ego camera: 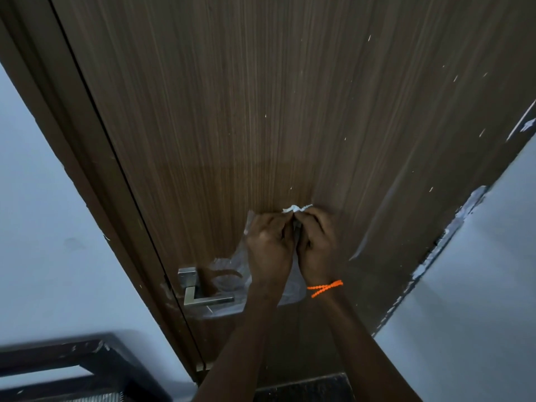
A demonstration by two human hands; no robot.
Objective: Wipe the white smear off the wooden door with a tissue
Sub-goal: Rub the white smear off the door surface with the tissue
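Note:
The brown wooden door [261,111] fills the middle of the head view. My left hand [269,248] and my right hand [317,245] are pressed together against it, both closed on a crumpled white tissue [295,208] that peeks out above the fingertips. A pale, hazy white smear [229,271] spreads over the wood below and left of my hands, reaching toward the handle; part of it is hidden behind my left hand and wrist. An orange beaded band [324,287] circles my right wrist.
A square metal lever handle [197,291] sticks out at the door's lower left. The dark door frame [72,134] runs along the left edge. Grey walls [43,227] flank both sides. White paint flecks and chipped paint [452,227] mark the right edge. A dark railing [72,369] sits bottom left.

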